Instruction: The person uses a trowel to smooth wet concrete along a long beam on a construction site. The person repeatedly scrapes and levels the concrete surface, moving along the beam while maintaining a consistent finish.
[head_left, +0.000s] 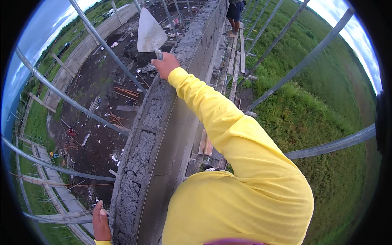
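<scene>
My right hand (166, 65), at the end of a stretched yellow sleeve, is wrapped round the handle of a trowel (151, 33). The trowel's broad pointed blade is smeared pale grey and tilts up beyond the hand. Below that hand runs the rough top of a concrete wall (141, 157), its grey surface lumpy and cracked. The wall's near side face (167, 163) is smoother, with a thin pale line along its upper edge. At the lower left, my left hand (101, 224) is beside the wall's far edge, fingers stretched out, holding nothing that shows.
Metal poles (73, 102) slant up on both sides of the wall. Plank scaffolding (234, 67) runs along the right, where another person's bare legs (234, 20) stand. Far below on the left, dark ground (98, 134) is strewn with debris; grass (310, 106) spreads out right.
</scene>
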Motion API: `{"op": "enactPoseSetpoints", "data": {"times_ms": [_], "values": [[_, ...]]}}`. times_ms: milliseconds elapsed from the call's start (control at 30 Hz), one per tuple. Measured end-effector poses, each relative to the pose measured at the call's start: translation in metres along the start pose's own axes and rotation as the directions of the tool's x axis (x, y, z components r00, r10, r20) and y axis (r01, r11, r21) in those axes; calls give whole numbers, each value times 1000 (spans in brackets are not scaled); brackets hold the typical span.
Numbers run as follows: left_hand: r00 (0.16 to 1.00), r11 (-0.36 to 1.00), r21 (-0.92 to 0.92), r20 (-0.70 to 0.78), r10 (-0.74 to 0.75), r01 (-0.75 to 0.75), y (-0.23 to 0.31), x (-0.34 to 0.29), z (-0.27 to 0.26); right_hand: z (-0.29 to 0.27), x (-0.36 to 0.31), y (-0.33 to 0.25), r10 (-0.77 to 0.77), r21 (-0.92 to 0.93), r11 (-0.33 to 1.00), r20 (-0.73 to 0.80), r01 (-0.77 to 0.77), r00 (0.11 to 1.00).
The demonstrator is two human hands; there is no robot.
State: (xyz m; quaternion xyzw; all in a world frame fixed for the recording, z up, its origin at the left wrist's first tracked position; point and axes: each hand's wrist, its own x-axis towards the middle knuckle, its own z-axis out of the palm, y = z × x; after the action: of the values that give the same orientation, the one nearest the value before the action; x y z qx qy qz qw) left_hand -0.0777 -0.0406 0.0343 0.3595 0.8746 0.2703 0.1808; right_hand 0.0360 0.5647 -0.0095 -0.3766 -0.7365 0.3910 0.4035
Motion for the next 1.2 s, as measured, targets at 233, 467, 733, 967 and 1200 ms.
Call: {"op": "enactPoseSetpoints", "data": {"times_ms": [233, 467, 733, 967, 1200], "values": [[957, 1000, -19, 291, 2, 3, 73, 64, 52, -6, -3, -4, 62, 73, 995, 68, -67, 996], [967, 992, 124, 245, -65, 35, 43, 104, 82, -12, -4, -9, 130, 79, 987, 137, -142, 982], [990, 976, 215, 129, -61, 32, 29, 115, 94, -19, -11, -12, 149, 105, 980, 159, -167, 976], [995, 965, 258, 81, -65, 42, 25, 119, 95, -23, -12, -13, 133, 127, 980, 170, -156, 976], [996, 960, 276, 60, -63, 44, 20, 120, 97, -24, -13, -9, 99, 168, 977, 173, -129, 980]]}}
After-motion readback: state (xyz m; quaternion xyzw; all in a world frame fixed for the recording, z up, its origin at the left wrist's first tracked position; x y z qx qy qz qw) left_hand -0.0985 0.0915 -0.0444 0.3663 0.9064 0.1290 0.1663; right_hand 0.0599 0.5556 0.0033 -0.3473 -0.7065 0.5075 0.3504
